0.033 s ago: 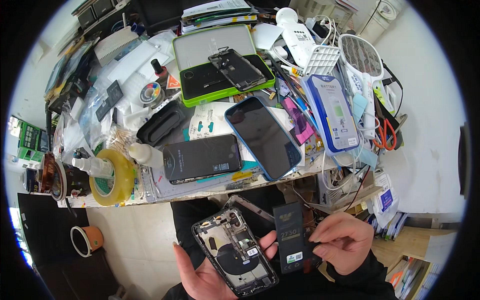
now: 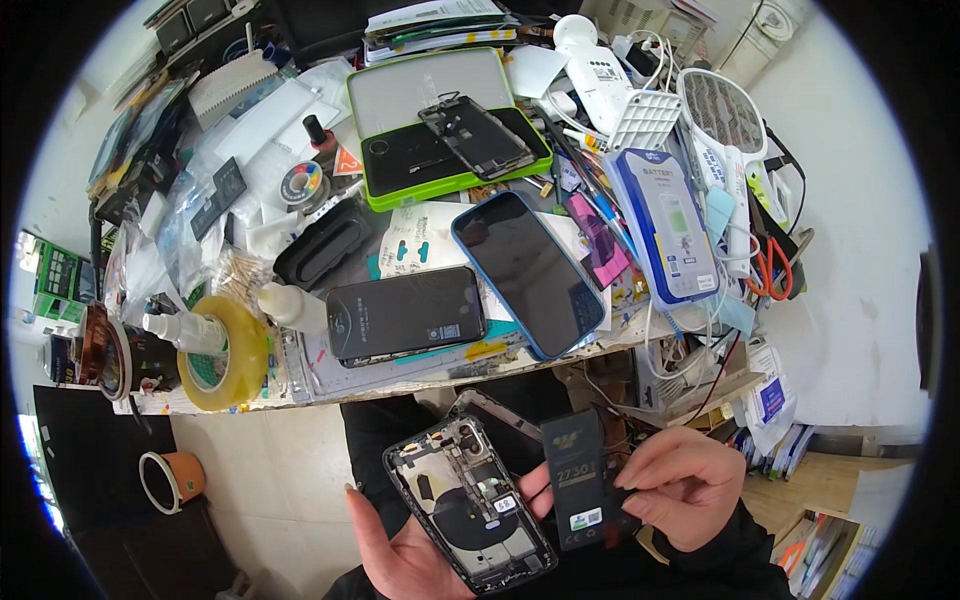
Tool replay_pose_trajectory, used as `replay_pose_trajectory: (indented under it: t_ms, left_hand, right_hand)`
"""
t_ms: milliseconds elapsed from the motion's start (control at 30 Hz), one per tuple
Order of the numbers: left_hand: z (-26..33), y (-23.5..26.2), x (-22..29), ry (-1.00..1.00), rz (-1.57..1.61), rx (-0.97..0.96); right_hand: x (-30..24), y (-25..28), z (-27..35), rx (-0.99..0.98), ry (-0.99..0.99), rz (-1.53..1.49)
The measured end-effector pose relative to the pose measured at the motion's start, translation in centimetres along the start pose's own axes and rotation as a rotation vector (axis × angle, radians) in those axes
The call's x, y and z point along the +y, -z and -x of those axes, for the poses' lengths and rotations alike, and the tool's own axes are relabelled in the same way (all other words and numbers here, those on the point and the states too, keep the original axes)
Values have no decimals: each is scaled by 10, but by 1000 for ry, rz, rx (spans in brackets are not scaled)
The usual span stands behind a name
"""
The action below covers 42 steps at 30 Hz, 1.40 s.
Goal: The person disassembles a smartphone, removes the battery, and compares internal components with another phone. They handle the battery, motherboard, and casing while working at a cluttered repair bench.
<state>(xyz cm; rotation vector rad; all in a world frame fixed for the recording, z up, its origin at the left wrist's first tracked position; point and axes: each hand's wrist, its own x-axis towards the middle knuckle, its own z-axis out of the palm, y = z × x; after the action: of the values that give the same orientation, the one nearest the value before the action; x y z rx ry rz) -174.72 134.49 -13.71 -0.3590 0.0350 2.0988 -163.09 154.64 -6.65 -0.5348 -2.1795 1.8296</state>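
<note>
The left hand (image 2: 415, 545) cups an opened phone chassis (image 2: 470, 503), its long axis running from upper left, camera end, to lower right. The right hand (image 2: 680, 485) pinches a black battery (image 2: 578, 480), nearly upright, just beside the chassis.

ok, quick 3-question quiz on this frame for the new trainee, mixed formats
1. True or false: the left hand cradles an opened phone chassis with its insides facing up.
2. Which does the right hand hold? A) a screwdriver B) a flat black battery C) orange-handled scissors
3. Fill in: on the cluttered desk, the blue-framed phone lies screen up, to the ____ of the black phone.

Key: 1 true; 2 B; 3 right.
</note>
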Motion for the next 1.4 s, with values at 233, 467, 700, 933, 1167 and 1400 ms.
replay_pose_trajectory:
  t_ms: [233,467,700,933,1167,1400]
  left_hand:
    - [2,32,15,-25,101,-130]
    - [3,10,17,-61,137,35]
    - [0,24,16,-19,130,-142]
    - [-2,20,16,13,145,-136]
    - [0,24,21,20,153,-120]
    - [0,31,24,39,157,-154]
  right_hand:
    - [4,-22,-7,-33,-14,66]
    - [2,-28,-16,-18,-22,101]
    - [6,-26,-16,-5,-44,118]
    - [7,-24,-18,2,-45,91]
    - [9,-27,-22,-23,-73,89]
    - [8,-31,-24,-11,-112,78]
